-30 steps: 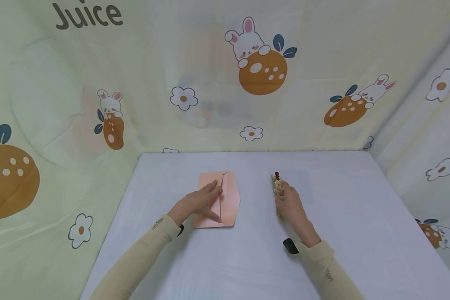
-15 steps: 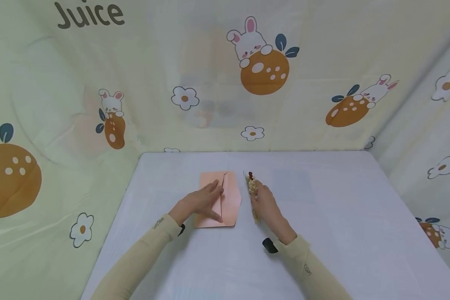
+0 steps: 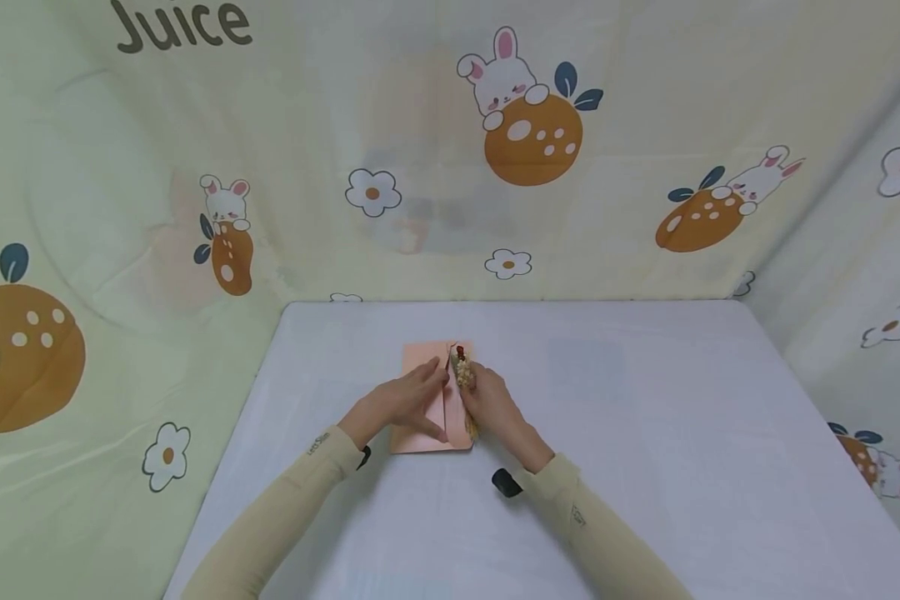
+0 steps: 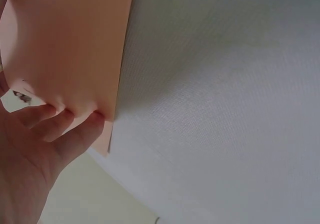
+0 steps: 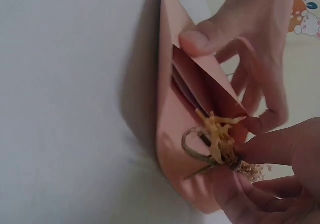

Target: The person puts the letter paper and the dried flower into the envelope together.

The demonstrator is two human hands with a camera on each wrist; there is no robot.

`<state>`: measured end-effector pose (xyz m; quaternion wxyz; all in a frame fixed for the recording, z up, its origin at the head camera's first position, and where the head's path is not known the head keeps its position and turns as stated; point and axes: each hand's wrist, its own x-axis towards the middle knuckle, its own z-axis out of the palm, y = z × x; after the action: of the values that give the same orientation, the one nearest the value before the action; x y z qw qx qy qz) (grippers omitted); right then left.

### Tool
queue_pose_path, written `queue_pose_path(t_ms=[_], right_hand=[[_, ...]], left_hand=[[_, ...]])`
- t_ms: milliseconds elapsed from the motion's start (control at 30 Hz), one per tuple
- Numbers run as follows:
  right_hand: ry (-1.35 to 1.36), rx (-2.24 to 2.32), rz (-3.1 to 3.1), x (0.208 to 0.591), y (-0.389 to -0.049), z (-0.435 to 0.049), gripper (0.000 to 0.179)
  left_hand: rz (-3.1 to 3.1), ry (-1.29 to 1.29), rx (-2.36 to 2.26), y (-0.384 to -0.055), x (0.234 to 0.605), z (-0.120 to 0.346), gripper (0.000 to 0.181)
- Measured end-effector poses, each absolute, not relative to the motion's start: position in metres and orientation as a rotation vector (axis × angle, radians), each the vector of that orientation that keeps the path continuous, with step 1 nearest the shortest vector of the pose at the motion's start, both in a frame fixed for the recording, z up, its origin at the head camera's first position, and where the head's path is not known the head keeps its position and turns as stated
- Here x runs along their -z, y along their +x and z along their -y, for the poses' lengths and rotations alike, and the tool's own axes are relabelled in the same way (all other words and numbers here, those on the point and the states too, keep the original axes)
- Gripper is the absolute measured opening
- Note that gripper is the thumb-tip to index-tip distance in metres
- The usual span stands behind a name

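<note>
A pink paper envelope (image 3: 453, 417) lies on the table with its flap turned to the right. My left hand (image 3: 408, 398) grips its front panel between thumb and fingertips. In the left wrist view, the envelope (image 4: 70, 39) bulges and dents at those fingertips. From the right wrist, the envelope's mouth (image 5: 210, 81) is seen gaping, with a greyish edge inside. My right hand (image 3: 495, 412) pinches a small dried-flower bouquet (image 3: 462, 367) with cream blossoms and a red tip, over the flap. The bouquet's yellow raffia tie and stem ends (image 5: 218, 139) stick out by the mouth.
A white cloth covers the table (image 3: 645, 433). Behind and beside it hangs a cream curtain (image 3: 435, 225) printed with rabbits, oranges and flowers. A black device (image 3: 506, 482) sits at the right wrist.
My right hand has carried the dried-flower bouquet left across the table to the envelope, where it now overlaps the flap. The left hand has stayed at the envelope.
</note>
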<state>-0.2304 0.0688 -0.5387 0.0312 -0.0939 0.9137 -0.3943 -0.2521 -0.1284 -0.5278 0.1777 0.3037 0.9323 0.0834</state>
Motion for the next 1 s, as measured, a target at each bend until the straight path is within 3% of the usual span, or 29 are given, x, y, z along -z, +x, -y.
queue_pose_path(t_ms=[167,433,833,1000], right_hand=[[-0.338,1.311,-2.739,0.555,-0.236,-0.061,0.031],[-0.451,1.36,-2.699,0.565,-0.242,-0.052,0.033],[-0.44,1.351,-2.643,0.569,-0.253,-0.044,0.015],[-0.475,1.375,-2.578,0.57,-0.256,-0.045,0.018]], left_hand=[[-2.632,0.855,-0.26,-0.251,0.529,0.129,0.111],[-2.634,0.823,-0.259,-0.252,0.532,0.13,0.117],[-2.622,0.805,-0.324,-0.25,0.532,0.13,0.109],[-2.622,0.791,-0.323,-0.25,0.533,0.129,0.114]])
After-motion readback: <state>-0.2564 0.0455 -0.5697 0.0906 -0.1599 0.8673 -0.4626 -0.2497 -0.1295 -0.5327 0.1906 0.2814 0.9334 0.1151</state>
